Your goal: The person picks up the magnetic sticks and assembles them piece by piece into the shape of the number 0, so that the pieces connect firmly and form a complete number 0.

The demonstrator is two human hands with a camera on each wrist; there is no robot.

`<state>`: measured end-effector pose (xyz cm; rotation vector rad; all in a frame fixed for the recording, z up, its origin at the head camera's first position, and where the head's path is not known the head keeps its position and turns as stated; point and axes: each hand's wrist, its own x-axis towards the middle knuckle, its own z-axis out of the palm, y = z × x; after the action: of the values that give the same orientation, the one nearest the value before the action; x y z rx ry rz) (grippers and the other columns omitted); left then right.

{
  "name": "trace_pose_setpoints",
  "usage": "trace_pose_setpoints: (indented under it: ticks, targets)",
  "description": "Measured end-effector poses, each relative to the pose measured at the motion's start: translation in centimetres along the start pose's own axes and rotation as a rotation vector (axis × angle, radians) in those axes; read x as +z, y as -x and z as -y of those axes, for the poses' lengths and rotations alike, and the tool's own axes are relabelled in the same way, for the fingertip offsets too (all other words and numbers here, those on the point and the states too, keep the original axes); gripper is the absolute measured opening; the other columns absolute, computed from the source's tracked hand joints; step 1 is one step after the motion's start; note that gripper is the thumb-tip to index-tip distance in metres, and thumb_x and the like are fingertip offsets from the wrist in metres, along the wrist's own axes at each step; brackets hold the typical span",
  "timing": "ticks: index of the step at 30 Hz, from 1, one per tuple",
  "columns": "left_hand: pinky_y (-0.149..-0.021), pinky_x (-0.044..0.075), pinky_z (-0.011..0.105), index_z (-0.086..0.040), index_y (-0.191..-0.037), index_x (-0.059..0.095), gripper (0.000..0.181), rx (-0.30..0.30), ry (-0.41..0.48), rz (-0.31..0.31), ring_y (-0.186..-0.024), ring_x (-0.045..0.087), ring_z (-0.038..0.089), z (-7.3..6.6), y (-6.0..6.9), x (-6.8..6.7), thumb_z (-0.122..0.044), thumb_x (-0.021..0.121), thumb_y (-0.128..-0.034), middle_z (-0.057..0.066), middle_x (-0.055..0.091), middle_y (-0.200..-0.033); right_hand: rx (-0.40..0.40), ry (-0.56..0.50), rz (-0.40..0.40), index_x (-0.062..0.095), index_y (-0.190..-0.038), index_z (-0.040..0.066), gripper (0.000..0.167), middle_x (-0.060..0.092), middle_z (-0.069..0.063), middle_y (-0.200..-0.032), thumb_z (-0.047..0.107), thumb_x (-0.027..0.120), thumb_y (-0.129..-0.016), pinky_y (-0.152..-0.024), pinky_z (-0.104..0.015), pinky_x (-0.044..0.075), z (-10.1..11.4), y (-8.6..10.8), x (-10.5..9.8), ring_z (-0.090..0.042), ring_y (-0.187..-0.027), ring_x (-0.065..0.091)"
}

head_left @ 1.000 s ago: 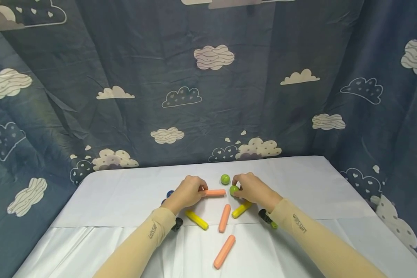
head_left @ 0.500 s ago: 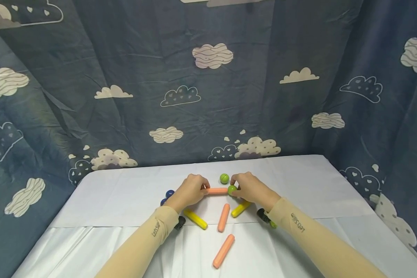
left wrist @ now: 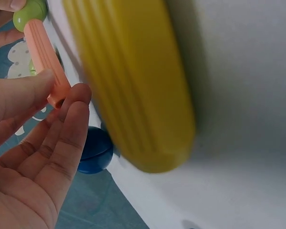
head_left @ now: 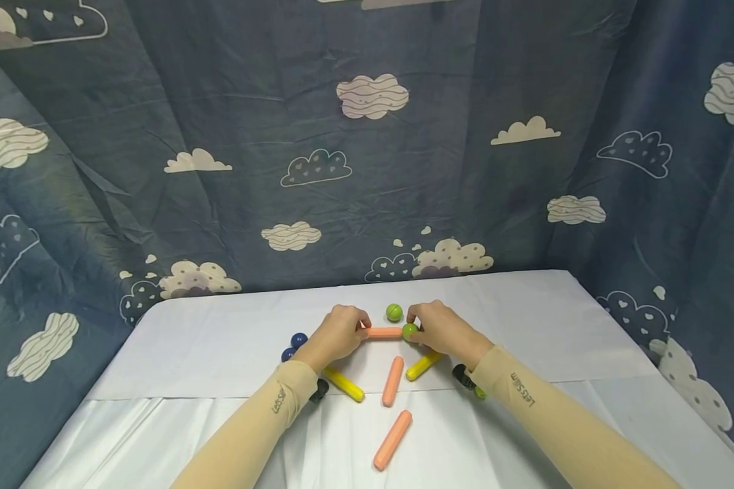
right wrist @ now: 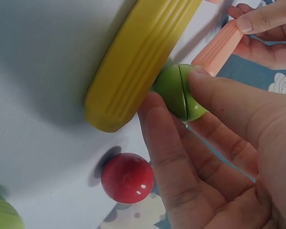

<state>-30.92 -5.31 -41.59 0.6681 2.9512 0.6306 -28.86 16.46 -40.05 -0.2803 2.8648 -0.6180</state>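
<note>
In the head view my left hand (head_left: 336, 333) pinches one end of an orange ribbed stick (head_left: 383, 333) between thumb and fingers. My right hand (head_left: 446, 331) holds a green ball (head_left: 410, 331) with thumb and fingertips. The stick's far end touches the ball. Seen from the left wrist, the hollow near end of the orange stick (left wrist: 47, 59) shows beside the thumb. From the right wrist, a seam line runs round the green ball (right wrist: 171, 90). A yellow stick (right wrist: 138, 67) lies close to the right hand's fingers.
Blue balls (head_left: 299, 340) sit left of the left hand, a second green ball (head_left: 394, 312) behind. A yellow stick (head_left: 344, 384) and two orange sticks (head_left: 393, 382) lie in front on the white cloth. A red ball (right wrist: 127, 178) shows in the right wrist view. A patterned curtain (head_left: 232, 102) hangs behind.
The gap between the orange stick and the held green ball has closed; they now touch. The left hand moved slightly right with the stick. The other pieces stay put.
</note>
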Motion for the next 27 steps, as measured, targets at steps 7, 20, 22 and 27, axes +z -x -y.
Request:
trace_pose_setpoints:
  ticks: [7, 20, 22, 27]
  targets:
    - [-0.083, 0.059, 0.035, -0.007, -0.116, 0.079, 0.019, 0.01, 0.009, -0.012, -0.085, 0.064, 0.017, 0.3, 0.4, 0.0, -0.007, 0.077, -0.0972, 0.006, 0.074, -0.095, -0.006, 0.015, -0.013, 0.072, -0.122, 0.005, 0.027, 0.066, -0.006, -0.086, 0.013, 0.08, -0.097, -0.063, -0.025, 0.052, -0.1, -0.1, 0.3, -0.017, -0.073, 0.06]
    - [-0.086, 0.058, 0.039, -0.005, -0.119, 0.078, 0.025, 0.01, 0.021, -0.055, -0.09, 0.065, 0.021, 1.1, 1.0, -2.8, -0.002, 0.079, -0.094, 0.009, 0.071, -0.098, -0.018, -0.006, -0.03, 0.072, -0.122, 0.004, 0.026, 0.066, -0.006, -0.085, 0.011, 0.078, -0.098, -0.063, -0.025, 0.051, -0.3, 0.0, 0.5, -0.017, -0.073, 0.06]
    - [-0.091, 0.059, 0.042, -0.006, -0.121, 0.078, 0.027, -0.007, 0.01, -0.063, -0.097, 0.068, 0.025, 1.5, 0.9, -3.3, -0.003, 0.079, -0.0942, 0.012, 0.073, -0.106, -0.011, -0.012, -0.029, 0.072, -0.122, 0.005, 0.026, 0.066, -0.007, -0.084, 0.012, 0.078, -0.099, -0.063, -0.025, 0.05, -0.3, 0.0, 0.6, -0.017, -0.073, 0.06]
    - [-0.096, 0.059, 0.046, -0.009, -0.127, 0.076, 0.033, -0.051, -0.019, -0.054, -0.108, 0.068, 0.03, 2.8, 0.8, -3.9, -0.006, 0.081, -0.094, 0.016, 0.073, -0.117, -0.006, -0.021, -0.035, 0.072, -0.122, 0.004, 0.026, 0.065, -0.007, -0.082, 0.012, 0.078, -0.099, -0.062, -0.025, 0.049, -0.3, 0.1, 0.6, -0.017, -0.071, 0.059]
